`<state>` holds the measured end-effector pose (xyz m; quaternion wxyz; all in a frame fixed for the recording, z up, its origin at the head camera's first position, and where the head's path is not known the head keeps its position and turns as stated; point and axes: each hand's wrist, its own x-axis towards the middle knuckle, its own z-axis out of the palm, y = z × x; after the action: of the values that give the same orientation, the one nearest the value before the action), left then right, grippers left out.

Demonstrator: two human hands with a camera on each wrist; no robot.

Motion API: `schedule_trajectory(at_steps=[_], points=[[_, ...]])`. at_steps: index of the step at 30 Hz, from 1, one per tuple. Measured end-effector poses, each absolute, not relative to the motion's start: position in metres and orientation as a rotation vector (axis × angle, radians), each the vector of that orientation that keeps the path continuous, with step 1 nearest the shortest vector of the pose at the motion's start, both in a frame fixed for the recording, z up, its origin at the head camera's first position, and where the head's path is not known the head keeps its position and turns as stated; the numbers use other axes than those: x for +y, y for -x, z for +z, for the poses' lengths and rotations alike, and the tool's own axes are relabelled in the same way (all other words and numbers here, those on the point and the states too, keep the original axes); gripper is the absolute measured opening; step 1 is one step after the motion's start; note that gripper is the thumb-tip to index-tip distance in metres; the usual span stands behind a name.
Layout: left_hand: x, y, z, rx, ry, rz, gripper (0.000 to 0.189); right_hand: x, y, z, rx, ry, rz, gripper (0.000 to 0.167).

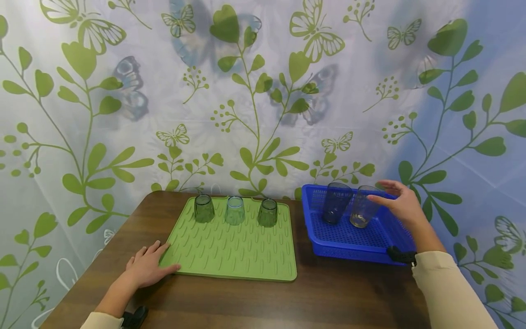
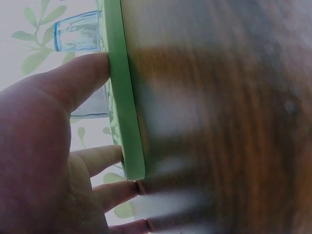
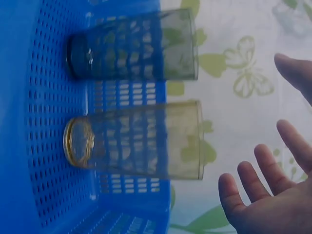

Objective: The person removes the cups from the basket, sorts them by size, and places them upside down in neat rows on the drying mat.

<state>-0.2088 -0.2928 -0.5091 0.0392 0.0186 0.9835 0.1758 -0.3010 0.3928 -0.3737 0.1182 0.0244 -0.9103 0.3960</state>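
My left hand (image 1: 149, 266) rests at the near left corner of a green drying mat (image 1: 242, 256), its thumb and a fingertip touching the mat's edge. Over the blue basket (image 1: 349, 251), my right hand (image 1: 404, 205) is held with fingers spread beside a clear, yellowish tall glass (image 1: 360, 212). In the right wrist view, a gap shows between that glass's rim and the fingers (image 3: 234, 195). A dark bluish tall glass (image 1: 336, 205) stands upright to its left in the basket.
Along the mat's far side stand a dark green glass (image 1: 204, 210), a pale blue glass (image 1: 235, 212) and another green glass (image 1: 268, 214), each narrower end up. All sit on a brown wooden table (image 1: 230, 304). A leaf-patterned curtain (image 1: 263, 91) hangs behind the table.
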Motion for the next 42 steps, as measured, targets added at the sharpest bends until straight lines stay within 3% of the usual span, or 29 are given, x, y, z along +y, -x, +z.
schedule_trajectory(at_steps=[18,30,42], points=[[-0.292,0.207,-0.509,3.012,-0.05,0.557,0.097,0.426,0.327,-0.386,-2.874,-0.064,1.066,0.106],[-0.295,0.208,-0.51,3.055,-0.055,0.558,0.095,0.438,0.341,-0.396,-2.922,-0.074,1.122,0.108],[-0.27,0.196,-0.505,3.261,-0.295,0.794,0.072,0.445,0.353,-0.408,-2.943,-0.118,1.26,0.11]])
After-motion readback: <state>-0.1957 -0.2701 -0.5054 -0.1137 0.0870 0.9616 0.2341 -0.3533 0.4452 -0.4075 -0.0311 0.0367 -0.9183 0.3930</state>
